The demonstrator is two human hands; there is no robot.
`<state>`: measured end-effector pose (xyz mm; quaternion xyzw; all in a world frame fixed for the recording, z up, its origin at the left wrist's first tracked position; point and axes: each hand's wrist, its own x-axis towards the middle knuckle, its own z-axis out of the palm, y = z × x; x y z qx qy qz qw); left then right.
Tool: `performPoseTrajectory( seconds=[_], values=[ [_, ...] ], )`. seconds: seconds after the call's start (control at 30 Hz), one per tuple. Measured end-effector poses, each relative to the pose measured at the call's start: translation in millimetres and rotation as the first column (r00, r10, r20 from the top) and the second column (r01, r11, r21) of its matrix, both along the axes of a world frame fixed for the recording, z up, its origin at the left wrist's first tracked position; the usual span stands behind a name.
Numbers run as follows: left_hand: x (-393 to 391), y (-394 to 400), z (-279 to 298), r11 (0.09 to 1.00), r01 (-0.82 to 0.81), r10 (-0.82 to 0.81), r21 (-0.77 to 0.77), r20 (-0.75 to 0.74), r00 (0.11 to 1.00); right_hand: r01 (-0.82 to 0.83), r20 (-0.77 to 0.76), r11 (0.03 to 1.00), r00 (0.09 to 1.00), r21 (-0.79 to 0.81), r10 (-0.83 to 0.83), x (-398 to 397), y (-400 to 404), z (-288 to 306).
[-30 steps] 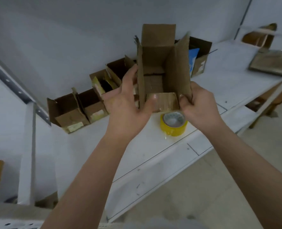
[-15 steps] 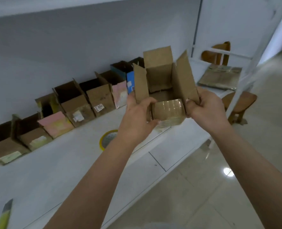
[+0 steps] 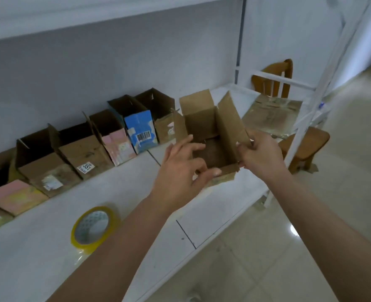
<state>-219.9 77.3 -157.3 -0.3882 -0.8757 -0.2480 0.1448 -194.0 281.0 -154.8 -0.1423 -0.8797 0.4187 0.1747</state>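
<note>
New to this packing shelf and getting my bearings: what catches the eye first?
An open cardboard box, mid-frame, gripped by the left hand at its near wall and the right hand at its right flap. To its left a row of open boxes lines the wall on the white shelf; a yellow tape roll lies lower left.
</note>
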Motion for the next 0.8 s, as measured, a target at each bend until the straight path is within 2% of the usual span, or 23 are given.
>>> performPoseTrajectory(
  seconds=[0.1, 0.3, 0.43, 0.67, 0.8],
  values=[
    [-40, 13, 2, 1.000, -0.004, 0.002, 0.016, 0.120, 0.993, 0.015, 0.029, 1.000, 0.999, 0.018, -0.015, -39, 12, -4],
    [-111, 39, -9, 0.979, 0.025, 0.033, -0.201, 0.279, 0.960, 0.026, 0.072, 0.999, 0.997, 0.022, -0.027, -104, 45, -7],
    [-142, 66, -17, 0.968, 0.062, 0.006, -0.245, 0.268, 0.963, 0.063, 0.098, 0.997, 0.993, 0.041, -0.067, -136, 61, -15],
    [-183, 96, -32, 0.968, -0.010, 0.055, -0.252, 0.172, 0.984, 0.065, 0.171, 0.998, 0.983, 0.020, -0.068, -196, 87, -36],
    [-197, 95, -31, 0.979, -0.038, 0.081, -0.201, 0.210, 0.974, 0.074, 0.169, 0.994, 0.984, -0.076, -0.061, -231, 104, -46]
  ],
)
